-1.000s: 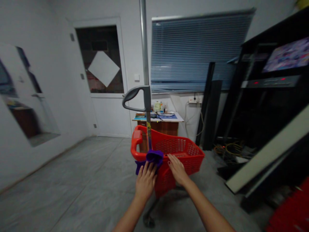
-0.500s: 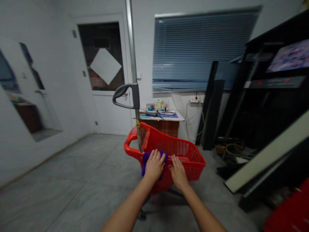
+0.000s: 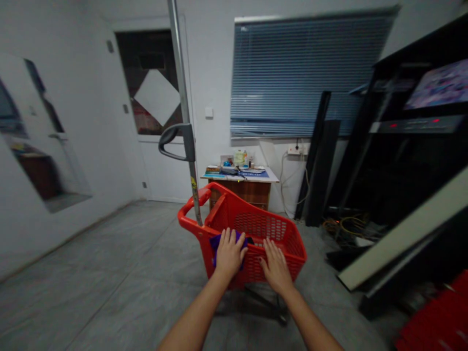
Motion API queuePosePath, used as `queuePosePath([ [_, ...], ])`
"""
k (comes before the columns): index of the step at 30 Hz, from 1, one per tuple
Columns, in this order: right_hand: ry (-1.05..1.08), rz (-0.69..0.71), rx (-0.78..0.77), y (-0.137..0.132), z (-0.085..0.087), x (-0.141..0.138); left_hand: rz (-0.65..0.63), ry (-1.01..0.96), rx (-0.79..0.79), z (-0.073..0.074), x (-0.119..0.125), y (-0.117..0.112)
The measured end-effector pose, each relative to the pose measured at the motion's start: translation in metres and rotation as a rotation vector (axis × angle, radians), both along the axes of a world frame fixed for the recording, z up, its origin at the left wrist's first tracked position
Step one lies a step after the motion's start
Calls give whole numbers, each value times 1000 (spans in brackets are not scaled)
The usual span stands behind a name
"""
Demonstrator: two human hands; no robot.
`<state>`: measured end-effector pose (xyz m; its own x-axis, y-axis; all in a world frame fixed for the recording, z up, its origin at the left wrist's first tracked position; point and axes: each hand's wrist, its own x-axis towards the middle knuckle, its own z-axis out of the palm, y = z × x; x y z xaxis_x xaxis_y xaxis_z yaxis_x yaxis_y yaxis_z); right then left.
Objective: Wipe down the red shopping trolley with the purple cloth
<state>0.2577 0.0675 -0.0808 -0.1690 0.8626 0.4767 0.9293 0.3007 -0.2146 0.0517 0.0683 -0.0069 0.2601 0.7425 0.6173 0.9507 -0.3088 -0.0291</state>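
A red plastic shopping cart [image 3: 252,263] with slotted basket walls stands in front of me. My left hand [image 3: 229,253] lies over a purple cloth [image 3: 216,243] on the near rim, its fingers stretched out and the palm down. Part of the cloth is hidden beneath the hand. My right hand [image 3: 275,263] is open at the same near rim, farther right, with its fingers reaching over the edge; nothing shows in it. Whether it presses on the wall I cannot tell. A metal pole [image 3: 181,73] with a grey loop handle [image 3: 183,141] rises at the cart's handle end.
Behind the cart stands a small desk [image 3: 239,178] with several items on top. A door [image 3: 161,165] is at the back left. On the right are a leaning pale board [image 3: 402,234], dark panels [image 3: 321,180], cables [image 3: 351,224] and a rack with a lit screen [image 3: 438,85].
The cart and pole have shifted left, and the pole leans more. My left hand has moved slightly left with the cloth, my right hand slightly right. A wheel now shows under the basket.
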Motion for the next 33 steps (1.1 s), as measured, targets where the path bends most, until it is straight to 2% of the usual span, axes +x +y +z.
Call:
queuePosePath([
  [3, -8, 21, -33, -2, 6, 4, -10, 21, 2, 10, -11, 4],
  [6, 0, 24, -64, 0, 7, 7, 69, -11, 79, 24, -44, 4],
  [9, 2, 16, -79, 1, 5, 4, 139, -48, 126, 28, -64, 1],
  [11, 1, 2, -76, 2, 3, -1, 131, -54, 111, 21, -58, 0],
  [15, -7, 6, -87, 0, 3, -10, 41, -60, 48, 0, -15, 2],
  [18, -22, 36, -52, -4, -1, -7, 0, -67, -2, -6, 5, 5],
  [20, -19, 20, -8, -7, -7, 2, -3, -63, -11, -2, -1, 6],
  [25, 2, -54, 71, -15, -23, 25, 146, -110, 87, 14, -52, 9],
  [27, 2, -47, 85, -17, -26, 23, 161, -122, 84, 14, -61, 9],
  [29, 14, -59, 96, -18, -27, 16, 127, -123, 51, 9, -53, 7],
  [33, 31, -66, 103, -21, -22, 0, 21, -111, -21, -12, -4, 2],
])
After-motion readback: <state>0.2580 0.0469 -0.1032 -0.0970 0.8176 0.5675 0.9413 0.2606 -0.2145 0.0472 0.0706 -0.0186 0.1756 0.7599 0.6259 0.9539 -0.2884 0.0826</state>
